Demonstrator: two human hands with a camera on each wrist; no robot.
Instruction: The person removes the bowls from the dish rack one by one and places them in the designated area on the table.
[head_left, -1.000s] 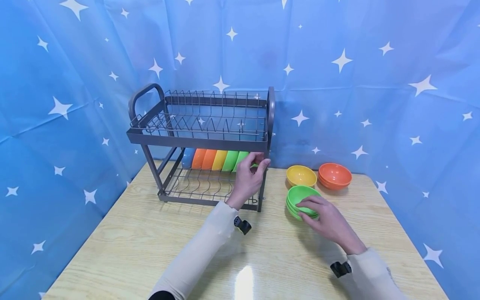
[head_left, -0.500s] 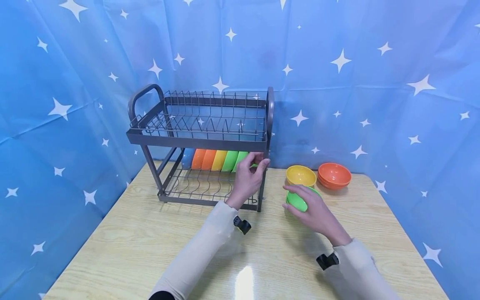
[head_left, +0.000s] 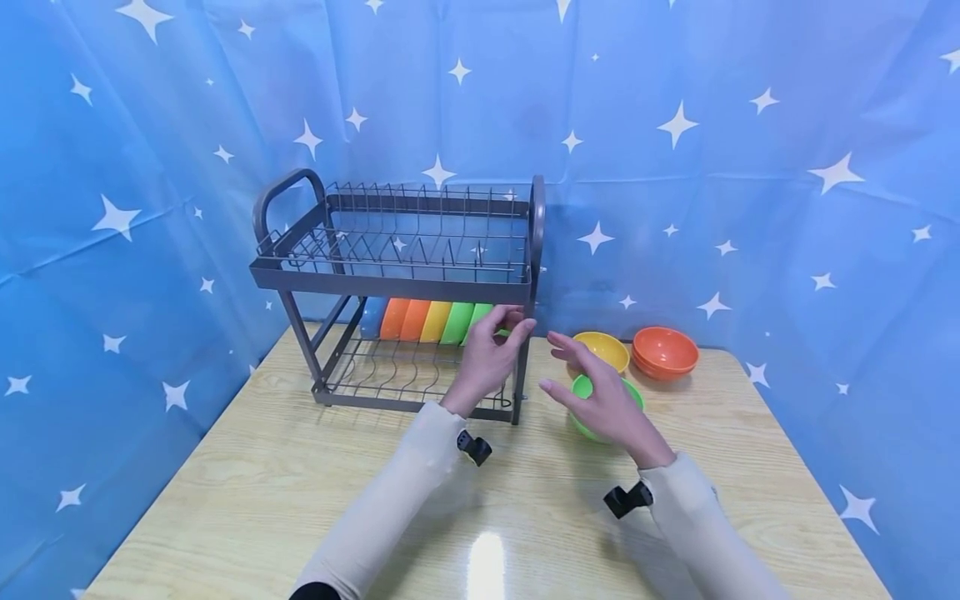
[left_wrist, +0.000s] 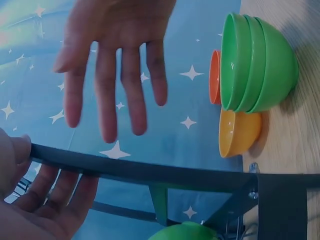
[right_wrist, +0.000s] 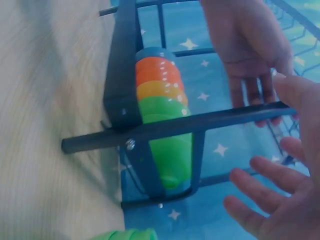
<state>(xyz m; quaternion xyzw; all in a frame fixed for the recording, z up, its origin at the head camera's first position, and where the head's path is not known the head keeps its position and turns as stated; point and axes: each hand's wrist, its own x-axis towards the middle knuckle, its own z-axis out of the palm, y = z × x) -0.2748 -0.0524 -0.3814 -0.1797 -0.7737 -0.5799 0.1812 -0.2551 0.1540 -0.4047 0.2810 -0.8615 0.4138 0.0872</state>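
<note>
at the right side of the dark dish rack, the left hand holds the metal post, with thumb and fingers bent around it. apart from it, the right hand has its fingers spread and carries nothing, near the stack of three green bowls. this stack stands on the worktop, and behind it are a yellow bowl and, more to the right, orange bowls. in the lower tier, a row of coloured bowls stands tilted.
</note>
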